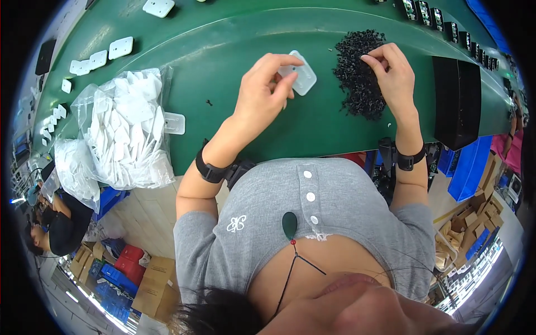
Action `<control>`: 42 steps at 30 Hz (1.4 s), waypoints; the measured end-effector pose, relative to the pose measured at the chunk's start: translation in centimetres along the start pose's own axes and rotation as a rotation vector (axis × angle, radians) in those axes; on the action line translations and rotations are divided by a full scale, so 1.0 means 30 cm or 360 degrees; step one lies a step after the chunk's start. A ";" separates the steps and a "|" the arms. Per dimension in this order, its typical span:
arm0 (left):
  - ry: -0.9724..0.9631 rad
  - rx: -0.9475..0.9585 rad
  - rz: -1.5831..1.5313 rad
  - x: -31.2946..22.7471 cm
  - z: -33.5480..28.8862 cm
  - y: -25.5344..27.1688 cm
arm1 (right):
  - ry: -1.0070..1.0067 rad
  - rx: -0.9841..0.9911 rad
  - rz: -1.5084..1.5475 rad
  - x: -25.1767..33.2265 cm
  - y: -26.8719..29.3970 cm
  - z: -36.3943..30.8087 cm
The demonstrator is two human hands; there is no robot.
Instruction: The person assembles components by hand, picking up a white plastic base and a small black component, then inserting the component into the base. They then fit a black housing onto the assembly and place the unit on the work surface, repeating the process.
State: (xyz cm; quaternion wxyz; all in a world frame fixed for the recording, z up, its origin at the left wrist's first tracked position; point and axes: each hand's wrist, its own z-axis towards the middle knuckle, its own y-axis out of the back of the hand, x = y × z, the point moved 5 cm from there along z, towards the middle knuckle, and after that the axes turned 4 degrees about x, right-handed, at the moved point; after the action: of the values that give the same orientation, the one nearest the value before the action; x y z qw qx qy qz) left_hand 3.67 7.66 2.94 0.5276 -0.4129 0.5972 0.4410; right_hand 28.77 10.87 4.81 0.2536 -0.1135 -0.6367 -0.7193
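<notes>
My left hand point(265, 86) is over a white, round-cornered plastic plate point(306, 81) on the green table. Its thumb and index finger are bent toward each other above the plate's left part, and whatever they pinch is too small to make out. On the right, a heap of tiny black parts point(357, 84) lies loose. My right hand point(395, 75) reaches to the heap's right side, with thumb and index finger pressed together at the tips. The black parts hide what is between those fingertips.
A clear bag of white plates point(128, 123) stands at the left edge, one plate point(175, 123) beside it. More white plates point(89, 62) line the far left. A black box point(456, 100) sits right of the heap; circuit boards point(436, 19) stand behind. One black part point(209, 103) lies apart.
</notes>
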 end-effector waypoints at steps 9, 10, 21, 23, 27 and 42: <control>-0.0538 -0.0109 0.0424 -0.073 0.051 -0.075 | -0.0492 0.0476 0.1703 0.103 -0.096 -0.051; -0.0608 -0.0131 0.0473 -0.077 0.051 -0.079 | -0.0487 0.0534 0.1801 0.119 -0.113 -0.054; -0.0816 -0.0120 0.0666 -0.104 0.037 -0.076 | -0.0241 0.0454 0.1912 0.175 -0.175 -0.049; -0.0840 -0.0133 0.0651 -0.102 0.034 -0.074 | -0.0237 0.0462 0.1665 0.176 -0.178 -0.051; -0.0785 -0.0209 0.0608 -0.090 0.032 -0.056 | -0.0219 0.0287 0.1605 0.201 -0.172 -0.056; -0.0369 -0.0143 0.0275 -0.049 0.018 -0.042 | 0.0296 -0.0108 0.0686 0.288 -0.098 -0.061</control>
State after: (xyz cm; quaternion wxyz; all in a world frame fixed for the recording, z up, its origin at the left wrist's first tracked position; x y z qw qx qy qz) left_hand 5.19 7.89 4.26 0.5341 -0.3294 0.5452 0.5559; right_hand 20.25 7.36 6.18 0.4547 -0.1885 -0.5472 -0.6769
